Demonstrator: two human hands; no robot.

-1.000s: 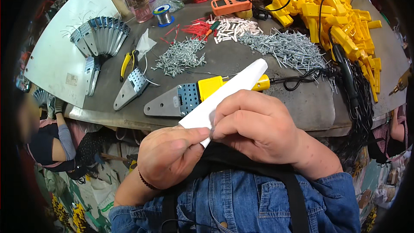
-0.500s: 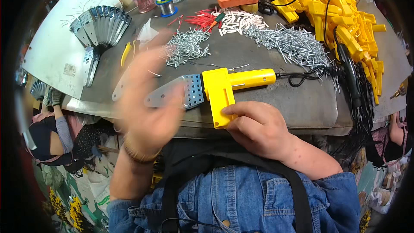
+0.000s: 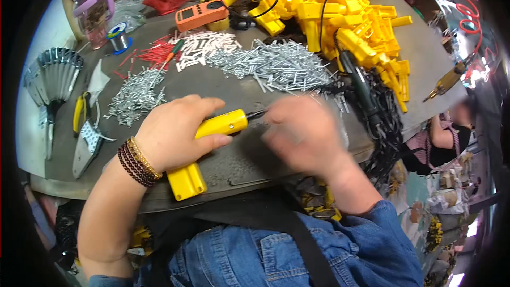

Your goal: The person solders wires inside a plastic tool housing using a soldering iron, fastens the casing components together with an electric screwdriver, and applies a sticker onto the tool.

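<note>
A yellow plastic tool housing with a round handle (image 3: 226, 124) and a boxy block (image 3: 187, 182) lies near the table's front edge. My left hand (image 3: 172, 133), wearing beaded bracelets, is closed over it, with the thumb on the near side of the handle. The tool's metal plate cannot be seen. A dark cable (image 3: 256, 113) leaves the handle's end and runs toward my right hand (image 3: 305, 137). That hand is smeared by motion, and whether its fingers grip the cable cannot be made out.
Metal screws (image 3: 281, 66) and small metal parts (image 3: 137, 95) lie in heaps behind my hands. Yellow housings (image 3: 340, 21) are piled at the back right, beside black cables (image 3: 385, 127). Pliers (image 3: 79, 111) and a metal plate (image 3: 85, 151) lie left. A screwdriver (image 3: 446, 82) hangs right.
The view has swung right. My left hand has come down onto the yellow handle. My right hand has left the yellow block and moved to the cable end. The tool now slants up to the right.
</note>
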